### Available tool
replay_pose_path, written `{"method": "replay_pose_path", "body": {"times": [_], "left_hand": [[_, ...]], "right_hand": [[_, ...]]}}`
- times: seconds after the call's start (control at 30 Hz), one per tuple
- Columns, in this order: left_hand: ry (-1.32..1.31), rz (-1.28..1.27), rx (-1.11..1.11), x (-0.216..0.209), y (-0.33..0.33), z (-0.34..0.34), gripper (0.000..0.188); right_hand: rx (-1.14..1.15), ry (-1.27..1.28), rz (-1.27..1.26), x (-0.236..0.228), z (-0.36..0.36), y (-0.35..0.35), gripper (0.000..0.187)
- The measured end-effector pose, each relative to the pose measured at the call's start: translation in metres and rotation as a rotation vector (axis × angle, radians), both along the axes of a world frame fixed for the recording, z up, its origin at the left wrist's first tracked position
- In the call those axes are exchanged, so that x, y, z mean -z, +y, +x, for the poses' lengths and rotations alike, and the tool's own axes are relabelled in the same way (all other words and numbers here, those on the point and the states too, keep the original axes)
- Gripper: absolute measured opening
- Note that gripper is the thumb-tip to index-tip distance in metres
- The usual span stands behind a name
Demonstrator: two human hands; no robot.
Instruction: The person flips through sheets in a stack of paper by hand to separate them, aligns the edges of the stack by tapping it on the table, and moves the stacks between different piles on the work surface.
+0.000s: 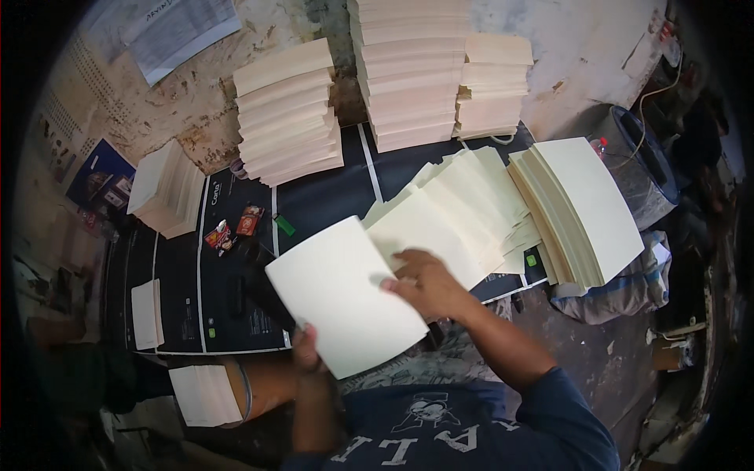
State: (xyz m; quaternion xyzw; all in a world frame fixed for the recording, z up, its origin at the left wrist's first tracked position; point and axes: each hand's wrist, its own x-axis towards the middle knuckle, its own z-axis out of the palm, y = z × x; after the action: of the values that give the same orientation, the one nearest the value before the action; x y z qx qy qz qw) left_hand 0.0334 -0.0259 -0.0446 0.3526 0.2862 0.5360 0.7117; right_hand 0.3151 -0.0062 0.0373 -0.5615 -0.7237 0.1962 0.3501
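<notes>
The left hand (pixel 306 351) pinches the near edge of a cream folded sheet (pixel 345 306), thumb on top, fingers closed under it. The right hand (pixel 424 282) lies flat on the sheet's right edge, fingers spread, gripping nothing. The sheet lies tilted over the front edge of the dark table (pixel 314 204). Just right of it, a fanned row of sheets (pixel 455 212) overlaps toward a thick slanted stack (pixel 581 208) at the table's right edge. Tall stacks (pixel 408 71) line the rear wall. Bare table surface remains to the left, near a green lighter (pixel 284 226).
</notes>
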Motion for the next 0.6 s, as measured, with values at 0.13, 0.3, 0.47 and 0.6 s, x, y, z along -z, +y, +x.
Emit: {"method": "replay_pose_path", "body": {"times": [0.13,0.3,0.47,0.6], "left_hand": [[-0.037,0.03,-0.047,-0.015,-0.001,0.01,0.063],[-0.197,-0.078,0.074,-0.024,0.004,-0.011,0.061],[-0.153,-0.073,0.036,0.002,0.013,0.011,0.056],[-0.171,-0.101,0.086,-0.017,0.026,0.05,0.049]], "right_hand": [[0.194,0.123,-0.476,-0.017,0.013,0.008,0.056],[0.568,-0.574,0.329,0.028,0.061,0.022,0.042],[-0.025,0.178,-0.304,0.024,0.01,0.005,0.046],[0.013,0.891,-0.77,0.09,0.051,0.031,0.055]]}}
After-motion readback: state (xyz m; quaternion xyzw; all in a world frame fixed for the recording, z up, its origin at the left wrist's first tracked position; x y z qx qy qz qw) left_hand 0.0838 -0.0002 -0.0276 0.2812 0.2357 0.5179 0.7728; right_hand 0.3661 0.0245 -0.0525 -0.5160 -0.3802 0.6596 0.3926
